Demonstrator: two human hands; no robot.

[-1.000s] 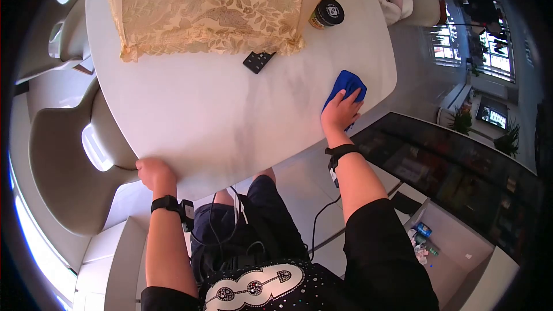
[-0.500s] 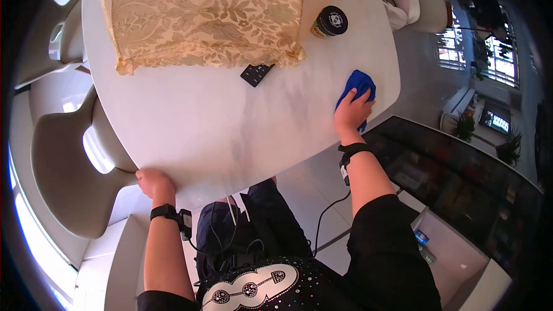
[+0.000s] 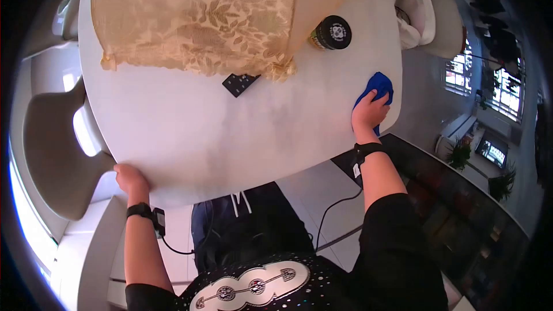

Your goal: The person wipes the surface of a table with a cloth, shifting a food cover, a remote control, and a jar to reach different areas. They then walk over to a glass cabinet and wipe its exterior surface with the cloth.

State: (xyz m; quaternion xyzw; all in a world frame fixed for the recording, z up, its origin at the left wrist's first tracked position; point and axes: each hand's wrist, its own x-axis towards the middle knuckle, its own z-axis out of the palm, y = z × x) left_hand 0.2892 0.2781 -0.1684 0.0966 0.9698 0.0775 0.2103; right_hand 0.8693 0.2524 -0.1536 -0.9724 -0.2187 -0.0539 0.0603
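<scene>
A blue cloth (image 3: pixel 380 84) lies under my right hand (image 3: pixel 370 110), whose bent fingers press and grip it on the white table (image 3: pixel 276 121) near its right edge. At the table's near left edge rests my left hand (image 3: pixel 132 178), its fingers curled at the rim beside a chair; whether they hold the edge is hard to see. A gold patterned tablecloth (image 3: pixel 201 17) covers the far part of the table. Half under its ruffled border sits a black remote (image 3: pixel 238 84). Right of the cloth stands a jar with a black lid (image 3: pixel 334 32).
A taupe chair (image 3: pixel 52 150) stands close at the left edge, with another behind it. At the far right is a chair (image 3: pixel 443 17) with a white bag (image 3: pixel 423 11) on it. A dark glass-topped cabinet (image 3: pixel 455 190) lies beyond my right arm.
The view has shifted, so the table items and my left arm appear displaced. My right hand is still on the blue cloth, close to the right edge.
</scene>
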